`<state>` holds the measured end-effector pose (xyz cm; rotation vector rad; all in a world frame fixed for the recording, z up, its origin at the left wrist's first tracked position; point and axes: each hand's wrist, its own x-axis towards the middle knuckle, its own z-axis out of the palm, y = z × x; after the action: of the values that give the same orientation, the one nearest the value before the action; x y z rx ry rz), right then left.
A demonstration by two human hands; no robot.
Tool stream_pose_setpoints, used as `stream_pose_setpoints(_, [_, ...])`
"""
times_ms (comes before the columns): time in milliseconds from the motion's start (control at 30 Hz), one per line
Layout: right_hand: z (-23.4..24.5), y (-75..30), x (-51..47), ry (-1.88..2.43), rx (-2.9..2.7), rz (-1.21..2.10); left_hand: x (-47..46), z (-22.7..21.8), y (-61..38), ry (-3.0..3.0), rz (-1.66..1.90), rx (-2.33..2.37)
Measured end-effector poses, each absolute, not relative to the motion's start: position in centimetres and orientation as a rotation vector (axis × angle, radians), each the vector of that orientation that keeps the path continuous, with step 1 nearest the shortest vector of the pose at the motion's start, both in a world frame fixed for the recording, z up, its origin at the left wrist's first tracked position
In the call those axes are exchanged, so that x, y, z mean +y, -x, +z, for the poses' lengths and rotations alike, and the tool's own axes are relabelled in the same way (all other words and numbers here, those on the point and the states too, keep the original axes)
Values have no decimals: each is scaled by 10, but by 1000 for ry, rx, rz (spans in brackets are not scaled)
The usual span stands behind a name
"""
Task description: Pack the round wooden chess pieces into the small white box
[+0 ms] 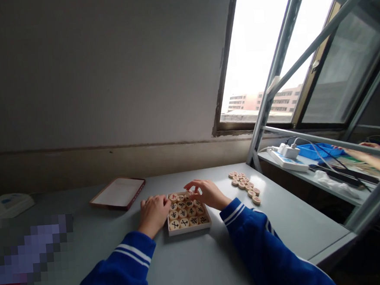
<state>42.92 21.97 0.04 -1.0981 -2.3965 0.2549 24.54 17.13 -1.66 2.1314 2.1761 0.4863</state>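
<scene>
A shallow white box (188, 230) of round wooden chess pieces lies on the grey table (217, 253) in front of me. My left hand (153, 213) rests against the box's left side, fingers curled, fingertips touching a piece at the top-left corner. My right hand (206, 192) hovers over the box's far right corner, thumb and fingers pinched together near a piece; what they hold is not clear. Several more wooden pieces (245, 186) lie loose in a curved row to the right of the box.
The box lid (118, 193), white with a dark red rim, lies at the far left of the box. A metal shelf frame (308, 156) with a power strip (287, 155), cables and a blue tray stands to the right. Another person's arm (370, 158) shows there.
</scene>
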Motion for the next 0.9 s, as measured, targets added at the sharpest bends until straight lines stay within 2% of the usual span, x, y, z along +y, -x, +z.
stream_pose_setpoints(133, [-2,-422,213,1074,-2436,134,177,-18,-254,-2155,530,2131])
stream_pose_setpoints(367, [-5,-428,215,1013,-2439,319,183,-23,-262,-2137,595,1999])
stream_pose_setpoints(500, [2,-441,221,1061,-2424,264,180,-21,-260,-2148,606,1993])
stream_pose_setpoints(700, [1,-502,245,1780,-2048,-361,179,-21,-255,-2162,557,1902])
stream_pose_setpoints(800, [-13,-528,255,2087,-1904,-377,181,-23,-252,-2157,565,1810])
stream_pose_setpoints(900, [-24,-537,260,2123,-1918,-334,181,-23,-251,-2150,554,1784])
